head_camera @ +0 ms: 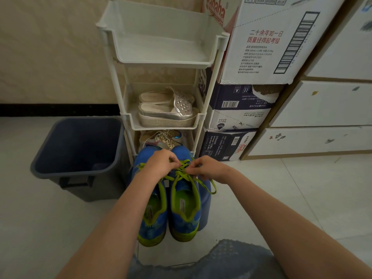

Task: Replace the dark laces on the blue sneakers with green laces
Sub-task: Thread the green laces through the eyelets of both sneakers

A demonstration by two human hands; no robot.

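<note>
The blue sneakers stand side by side on the floor, heels toward the person, their length running straight away. The left hand and right hand, fingers curled, each pinch the green lace over the right-hand sneaker, both equally near.

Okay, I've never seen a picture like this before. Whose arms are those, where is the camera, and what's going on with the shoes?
There is no machine: the camera sits on a person's head and looks down, so the two bare arms are their own. A pair of blue sneakers stands in front of them, toes pointing away. The left hand and right hand each pinch the green lace over the sneaker on the picture's right. Behind stand a white rack with silver shoes on its middle shelf, a dark bin to the left and stacked cardboard boxes to the right.
</note>
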